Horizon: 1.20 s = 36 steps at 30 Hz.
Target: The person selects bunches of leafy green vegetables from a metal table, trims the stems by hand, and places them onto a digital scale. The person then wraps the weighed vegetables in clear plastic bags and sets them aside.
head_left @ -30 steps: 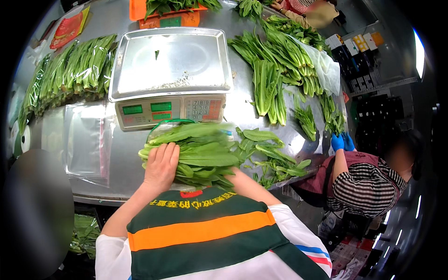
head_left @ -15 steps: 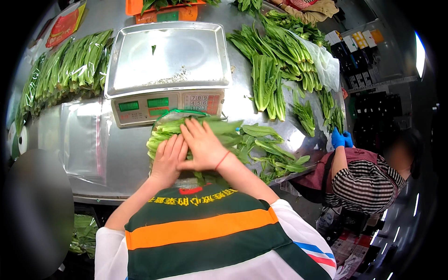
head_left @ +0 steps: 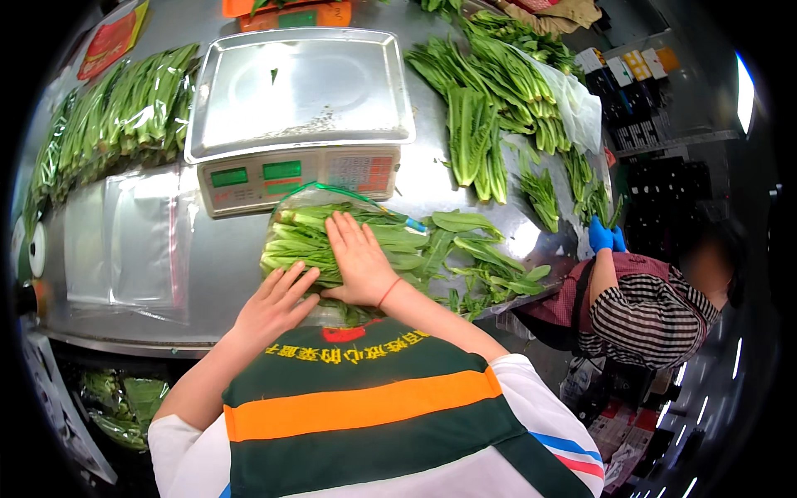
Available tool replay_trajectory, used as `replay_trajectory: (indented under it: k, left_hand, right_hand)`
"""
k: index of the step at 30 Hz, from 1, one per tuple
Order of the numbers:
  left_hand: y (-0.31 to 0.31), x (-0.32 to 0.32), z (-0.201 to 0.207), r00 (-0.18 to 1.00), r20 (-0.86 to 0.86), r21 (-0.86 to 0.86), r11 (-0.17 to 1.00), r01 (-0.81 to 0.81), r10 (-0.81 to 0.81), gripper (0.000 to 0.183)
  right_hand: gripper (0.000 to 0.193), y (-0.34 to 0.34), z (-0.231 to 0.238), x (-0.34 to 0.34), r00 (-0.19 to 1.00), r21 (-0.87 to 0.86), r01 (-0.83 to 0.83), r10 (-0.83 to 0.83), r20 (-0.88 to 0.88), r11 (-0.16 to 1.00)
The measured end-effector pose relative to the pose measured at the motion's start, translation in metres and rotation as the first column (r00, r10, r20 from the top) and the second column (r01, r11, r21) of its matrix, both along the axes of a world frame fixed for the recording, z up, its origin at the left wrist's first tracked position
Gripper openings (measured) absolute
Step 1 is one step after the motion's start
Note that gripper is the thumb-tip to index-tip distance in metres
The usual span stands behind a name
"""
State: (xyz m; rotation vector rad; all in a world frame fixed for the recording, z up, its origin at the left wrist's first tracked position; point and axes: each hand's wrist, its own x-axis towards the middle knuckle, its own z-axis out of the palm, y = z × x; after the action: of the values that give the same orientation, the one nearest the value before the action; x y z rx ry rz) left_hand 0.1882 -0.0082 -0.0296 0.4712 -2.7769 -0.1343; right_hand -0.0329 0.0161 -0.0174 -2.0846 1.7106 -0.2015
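Note:
A transparent plastic bag of long leafy greens point(head_left: 303, 232) lies on the metal table in front of me, with a green edge along its far side. My right hand point(head_left: 363, 264) rests flat on the bag with its fingers stretched out, and a thin red string circles that wrist. At the bag's near left edge is my left hand point(head_left: 278, 303), fingers extended and a little apart, gripping nothing. Its fingertips are close to the greens; whether they touch the plastic I cannot tell. Just beyond the bag stands a weighing scale point(head_left: 299, 100) with a wide steel pan.
Filled bags of greens point(head_left: 137, 104) are lined up at the far left, beside flat transparent bags point(head_left: 124, 241). Loose leaves point(head_left: 490, 261) lie right of my bag. A larger heap of greens point(head_left: 490, 91) sits farther back. A co-worker point(head_left: 635, 307) in blue gloves handles greens at the right.
My left hand has drawn back toward me and to the left, away from my right hand, uncovering more of the bagged greens. My right hand stays on the bag, slightly lower and farther right.

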Motion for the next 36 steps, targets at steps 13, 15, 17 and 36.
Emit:
replay_trajectory:
  k: [13, 15, 17, 36]
  left_hand:
    - [-0.017, -0.03, 0.007, 0.922, -0.301, 0.275, 0.948, -0.161, 0.244, 0.014]
    - [-0.018, -0.034, 0.009, 0.92, -0.3, 0.28, 0.946, -0.166, 0.251, 0.014]
    - [-0.021, -0.036, 0.011, 0.915, -0.297, 0.291, 0.939, -0.186, 0.274, 0.014]
    - [-0.091, 0.103, -0.008, 0.109, -0.196, 0.426, 0.184, -0.886, 0.975, 0.017]
  right_hand:
    - [0.055, -0.036, 0.018, -0.045, 0.935, 0.037, 0.234, -0.235, 0.265, 0.972]
    - [0.055, -0.055, 0.018, -0.054, 0.943, 0.14, 0.286, -0.304, 0.132, 0.948]
    - [0.056, -0.069, 0.016, -0.052, 0.936, 0.462, 0.269, -0.342, 0.082, 0.845]
    - [0.078, 0.007, 0.01, 0.007, 0.998, -0.014, 0.056, -0.056, -0.005, 0.998]
